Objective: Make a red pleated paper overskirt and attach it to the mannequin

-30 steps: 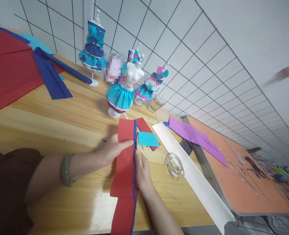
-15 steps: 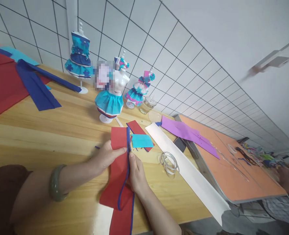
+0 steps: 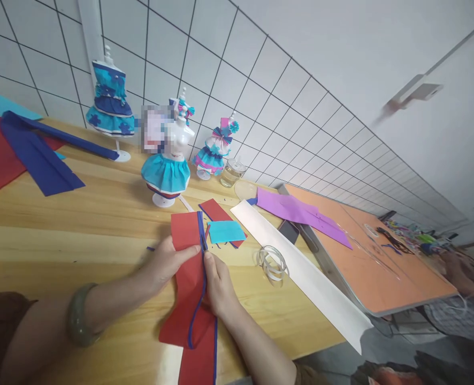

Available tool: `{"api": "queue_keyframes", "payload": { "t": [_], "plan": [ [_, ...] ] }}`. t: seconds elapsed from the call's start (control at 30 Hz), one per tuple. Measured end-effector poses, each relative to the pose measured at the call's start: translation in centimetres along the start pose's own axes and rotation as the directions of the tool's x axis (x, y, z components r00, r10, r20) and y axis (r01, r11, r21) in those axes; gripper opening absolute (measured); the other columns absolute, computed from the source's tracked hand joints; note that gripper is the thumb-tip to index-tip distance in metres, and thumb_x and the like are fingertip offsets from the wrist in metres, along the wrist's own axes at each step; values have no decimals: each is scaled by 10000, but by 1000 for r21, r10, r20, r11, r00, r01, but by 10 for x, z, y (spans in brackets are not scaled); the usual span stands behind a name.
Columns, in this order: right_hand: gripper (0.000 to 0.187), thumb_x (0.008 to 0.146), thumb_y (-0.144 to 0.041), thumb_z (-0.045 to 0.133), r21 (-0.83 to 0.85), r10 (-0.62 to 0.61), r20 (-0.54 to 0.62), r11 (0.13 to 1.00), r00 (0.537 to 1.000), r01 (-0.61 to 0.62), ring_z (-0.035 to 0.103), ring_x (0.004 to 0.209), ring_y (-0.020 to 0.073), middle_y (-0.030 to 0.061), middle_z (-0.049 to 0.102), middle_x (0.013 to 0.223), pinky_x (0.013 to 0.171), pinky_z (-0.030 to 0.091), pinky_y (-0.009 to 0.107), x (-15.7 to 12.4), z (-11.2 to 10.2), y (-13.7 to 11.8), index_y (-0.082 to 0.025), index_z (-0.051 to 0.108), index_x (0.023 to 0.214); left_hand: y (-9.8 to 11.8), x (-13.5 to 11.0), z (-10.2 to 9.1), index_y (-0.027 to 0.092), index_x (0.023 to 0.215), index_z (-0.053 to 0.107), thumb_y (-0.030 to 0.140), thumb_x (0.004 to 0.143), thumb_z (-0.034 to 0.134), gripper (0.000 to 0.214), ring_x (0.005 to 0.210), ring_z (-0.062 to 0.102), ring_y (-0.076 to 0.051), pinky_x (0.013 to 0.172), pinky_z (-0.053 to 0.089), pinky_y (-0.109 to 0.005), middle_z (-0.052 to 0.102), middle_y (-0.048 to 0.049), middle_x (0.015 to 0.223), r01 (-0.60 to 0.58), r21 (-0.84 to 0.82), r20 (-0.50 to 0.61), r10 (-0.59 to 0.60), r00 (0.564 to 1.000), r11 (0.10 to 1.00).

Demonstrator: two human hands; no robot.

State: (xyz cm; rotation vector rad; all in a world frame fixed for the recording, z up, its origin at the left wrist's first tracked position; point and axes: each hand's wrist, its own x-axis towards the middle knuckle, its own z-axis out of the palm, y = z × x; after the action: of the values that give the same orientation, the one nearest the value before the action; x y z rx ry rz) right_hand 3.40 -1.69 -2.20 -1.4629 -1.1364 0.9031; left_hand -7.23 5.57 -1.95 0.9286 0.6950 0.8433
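Left hand, fingers tight on red paper strip; right hand at three o'clock, fingers pinched on blue trim.

A pixelated patch hides whatever stands beside the white mannequin; the red strip runs off the bottom edge.

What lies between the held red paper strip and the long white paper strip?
Head view: beside the red paper strip lies a small turquoise paper rectangle on a red paper scrap; nearer, a coil of clear tape.
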Motion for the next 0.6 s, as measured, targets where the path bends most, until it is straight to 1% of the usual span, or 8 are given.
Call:
{"api": "queue_keyframes", "payload": {
  "t": [0.13,0.23,0.4,0.5,0.6],
  "plan": [
    [443,930,-486,331,-49,-4,0,999,1000,4,559,772,179,39,642,804,724,424,269,0,0,-4,-176,610,781,1,0,1,172,937,640,302,662,734,319,861,680,-227,782,526,-336,727,-58,965,1,6,-10,-1,1000,1000],
    [445,933,-487,317,-63,0,7,998,1000,0,547,758,177,40,626,792,706,420,266,0,-1,-4,-176,599,786,3,1,1,184,933,638,313,653,739,325,862,680,-228,774,530,-333,730,-49,947,0,-32,-16,0,1000,999],
    [436,937,-488,313,-95,-1,9,995,1000,2,496,677,154,17,578,733,659,399,256,0,-1,2,-183,562,750,5,5,1,176,898,642,324,612,764,344,803,685,-231,734,534,-333,735,-44,870,3,-43,-66,-6,998,999],
    [433,938,-487,309,-98,-9,0,995,1000,9,468,655,144,2,550,707,642,387,252,0,-2,4,-188,531,717,5,6,0,170,933,644,310,609,769,374,818,683,-233,729,535,-326,734,-43,860,-13,-31,-61,11,998,999],
    [429,939,-479,308,-91,-13,-11,996,1000,12,483,682,148,8,558,726,672,394,257,0,-1,3,-186,533,720,3,4,0,174,932,639,304,638,754,341,819,681,-219,729,535,-312,733,-40,875,-18,-13,-34,18,999,1000]
  ]
}}
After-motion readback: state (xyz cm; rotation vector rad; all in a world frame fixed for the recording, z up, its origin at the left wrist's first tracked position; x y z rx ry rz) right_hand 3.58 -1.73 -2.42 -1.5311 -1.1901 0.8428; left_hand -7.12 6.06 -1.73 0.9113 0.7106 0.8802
